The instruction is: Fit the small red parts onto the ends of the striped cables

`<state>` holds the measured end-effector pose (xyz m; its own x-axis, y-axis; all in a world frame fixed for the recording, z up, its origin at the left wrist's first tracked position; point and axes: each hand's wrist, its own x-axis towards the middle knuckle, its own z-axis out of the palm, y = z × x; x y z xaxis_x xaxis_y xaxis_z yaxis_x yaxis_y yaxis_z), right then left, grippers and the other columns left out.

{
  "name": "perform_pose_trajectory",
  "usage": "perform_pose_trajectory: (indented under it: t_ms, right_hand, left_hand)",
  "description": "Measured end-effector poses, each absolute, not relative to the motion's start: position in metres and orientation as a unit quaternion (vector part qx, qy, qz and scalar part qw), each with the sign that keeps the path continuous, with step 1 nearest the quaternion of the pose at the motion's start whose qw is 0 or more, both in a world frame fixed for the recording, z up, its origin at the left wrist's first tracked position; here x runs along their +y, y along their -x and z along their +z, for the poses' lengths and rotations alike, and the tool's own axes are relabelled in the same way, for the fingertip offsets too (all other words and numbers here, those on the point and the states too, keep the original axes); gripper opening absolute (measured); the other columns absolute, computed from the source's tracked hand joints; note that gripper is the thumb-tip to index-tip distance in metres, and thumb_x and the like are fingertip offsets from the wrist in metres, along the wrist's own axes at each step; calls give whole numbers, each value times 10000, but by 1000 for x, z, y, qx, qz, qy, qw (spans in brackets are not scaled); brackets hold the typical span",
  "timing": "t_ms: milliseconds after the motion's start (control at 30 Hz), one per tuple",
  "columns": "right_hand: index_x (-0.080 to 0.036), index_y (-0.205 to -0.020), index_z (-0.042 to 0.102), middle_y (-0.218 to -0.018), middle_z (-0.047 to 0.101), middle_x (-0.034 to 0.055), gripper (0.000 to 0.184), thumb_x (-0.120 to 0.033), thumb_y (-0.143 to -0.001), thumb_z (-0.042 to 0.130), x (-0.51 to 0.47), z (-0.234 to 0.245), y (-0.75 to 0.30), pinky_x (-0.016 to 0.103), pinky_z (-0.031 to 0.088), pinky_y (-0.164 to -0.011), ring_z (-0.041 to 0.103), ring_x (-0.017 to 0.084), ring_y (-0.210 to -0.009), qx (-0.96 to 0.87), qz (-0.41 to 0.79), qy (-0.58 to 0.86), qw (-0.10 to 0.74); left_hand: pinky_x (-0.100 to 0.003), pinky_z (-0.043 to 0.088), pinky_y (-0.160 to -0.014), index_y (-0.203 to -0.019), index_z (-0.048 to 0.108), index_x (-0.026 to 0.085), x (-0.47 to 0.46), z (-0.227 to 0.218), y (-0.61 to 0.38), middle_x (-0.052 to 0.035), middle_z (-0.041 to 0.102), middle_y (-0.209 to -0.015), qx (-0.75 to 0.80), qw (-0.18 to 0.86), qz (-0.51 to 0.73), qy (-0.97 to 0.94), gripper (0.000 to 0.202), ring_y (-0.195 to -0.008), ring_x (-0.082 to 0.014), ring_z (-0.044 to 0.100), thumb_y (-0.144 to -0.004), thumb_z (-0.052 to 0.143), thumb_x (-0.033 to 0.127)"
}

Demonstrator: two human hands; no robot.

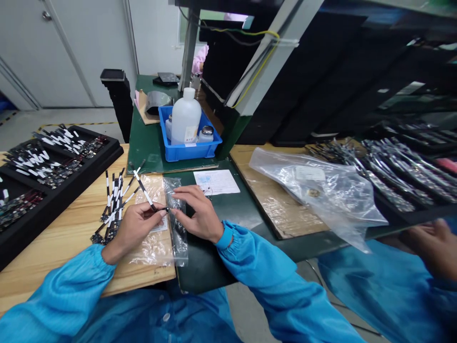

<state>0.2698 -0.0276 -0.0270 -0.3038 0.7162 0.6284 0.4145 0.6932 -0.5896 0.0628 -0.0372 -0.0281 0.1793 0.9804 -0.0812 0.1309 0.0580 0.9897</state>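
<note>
My left hand (137,224) pinches a small dark circuit board (162,209) between thumb and fingers. From it a black-and-white strip (143,187) sticks up, slanting to the left. My right hand (198,213) is at the board's right end, its thumb tip at or almost touching it, its other fingers stretched out and apart from the thumb. Below both hands lies a clear plastic bag (180,247). Beside my left hand is a loose pile of similar boards with black-and-white strips (113,205), partly covered by that hand.
Black trays (59,190) of boards stand at left. A blue bin (191,151) holds a white bottle (186,116) and smaller ones. A paper sheet (223,182) lies beyond my right hand. Rightward are a large plastic bag (278,166), more boards (396,171) and another person's blurred hand (433,247).
</note>
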Motion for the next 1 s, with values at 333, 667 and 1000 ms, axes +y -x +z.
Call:
perform_pose_trajectory:
  t_ms: [333, 667, 1000]
  right_hand:
    - [-219, -961, 663, -926, 678, 77, 89, -181, -922, 592, -26, -28, -273, 372, 527, -790, 629, 207, -878, -776, 155, 377, 482]
    - [-203, -892, 686, -1095, 632, 97, 42, -225, -863, 705, -23, -40, -267, 445, 437, -911, 494, 263, -1051, -855, 154, 385, 311]
    - [-176, -900, 595, -1068, 634, 108, 74, -161, -951, 542, -24, -47, -257, 446, 375, -913, 480, 257, -1024, -882, 108, 392, 236]
  left_hand:
    - [-264, 557, -560, -878, 741, 140, -37, -25, -64, -30, 712, -635, 533, 509, 432, -519, 346, -551, -174, 673, -708, 820, 430]
    - [-239, 527, -537, -919, 704, 137, -34, -24, -61, -12, 672, -587, 535, 503, 439, -519, 375, -540, -152, 645, -735, 788, 452]
    - [-246, 533, -562, -950, 684, 145, -34, -25, -61, -3, 672, -599, 527, 501, 427, -537, 324, -555, -150, 649, -797, 739, 425]
